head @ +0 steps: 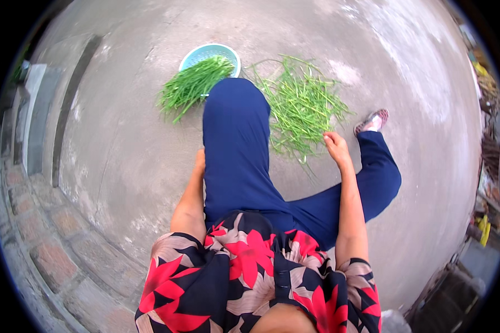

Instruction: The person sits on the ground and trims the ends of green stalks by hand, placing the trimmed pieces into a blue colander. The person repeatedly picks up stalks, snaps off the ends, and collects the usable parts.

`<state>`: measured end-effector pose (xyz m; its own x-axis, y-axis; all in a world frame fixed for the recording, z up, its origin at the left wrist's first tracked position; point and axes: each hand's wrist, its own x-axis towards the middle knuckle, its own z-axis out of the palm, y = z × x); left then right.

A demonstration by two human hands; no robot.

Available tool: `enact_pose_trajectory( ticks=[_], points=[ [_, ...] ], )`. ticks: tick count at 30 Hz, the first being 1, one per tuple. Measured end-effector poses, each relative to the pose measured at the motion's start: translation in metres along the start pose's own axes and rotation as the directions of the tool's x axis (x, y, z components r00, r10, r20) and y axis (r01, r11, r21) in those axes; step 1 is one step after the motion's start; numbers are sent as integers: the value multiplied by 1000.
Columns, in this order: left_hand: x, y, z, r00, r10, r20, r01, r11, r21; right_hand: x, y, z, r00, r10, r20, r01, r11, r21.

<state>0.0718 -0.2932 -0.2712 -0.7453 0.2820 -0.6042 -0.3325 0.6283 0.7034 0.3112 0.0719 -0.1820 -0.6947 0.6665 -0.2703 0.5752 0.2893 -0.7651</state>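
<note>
A light-blue plastic colander (210,49) stands on the concrete ground beyond my bent left knee. A thick bundle of long, thin green stalks like chives (198,81) lies in it and hangs over its near left rim. To the right of the knee, a loose, tangled heap of green and yellowish stalks (302,110) is spread on the ground. My right hand (336,146) is at the near right edge of this heap, fingers curled; whether a stalk is between them is unclear. My left hand (200,161) is mostly hidden behind my left thigh, its fingers out of sight.
My right foot in a patterned shoe (373,120) rests on the ground right of the heap. Stone steps (54,264) and a raised concrete edge (68,112) run along the left. Mixed clutter (485,224) lines the right rim of the view.
</note>
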Motion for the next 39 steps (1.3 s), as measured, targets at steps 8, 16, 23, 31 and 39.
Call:
enact_pose_trajectory(
  ticks=[8, 16, 23, 31, 39],
  points=[
    [-33, -12, 21, 984, -132, 122, 166, 928, -332, 5, -11, 8, 997, -43, 57, 48, 995, -93],
    [-59, 15, 5, 980, -15, 197, 144, 740, -657, 16, -22, 10, 999, -15, 45, 19, 997, -69],
    [-65, 95, -59, 986, 115, -117, -158, 858, -488, 21, -22, 11, 998, -24, 57, 27, 999, -45],
    [-178, 282, -83, 676, 597, -432, -722, 419, -551, 22, -23, 5, 998, -62, 13, 62, 998, 7],
    [-211, 344, -6, 622, 757, -200, -617, 317, -720, 14, -31, -1, 991, -121, -47, 124, 990, 62]
  ],
)
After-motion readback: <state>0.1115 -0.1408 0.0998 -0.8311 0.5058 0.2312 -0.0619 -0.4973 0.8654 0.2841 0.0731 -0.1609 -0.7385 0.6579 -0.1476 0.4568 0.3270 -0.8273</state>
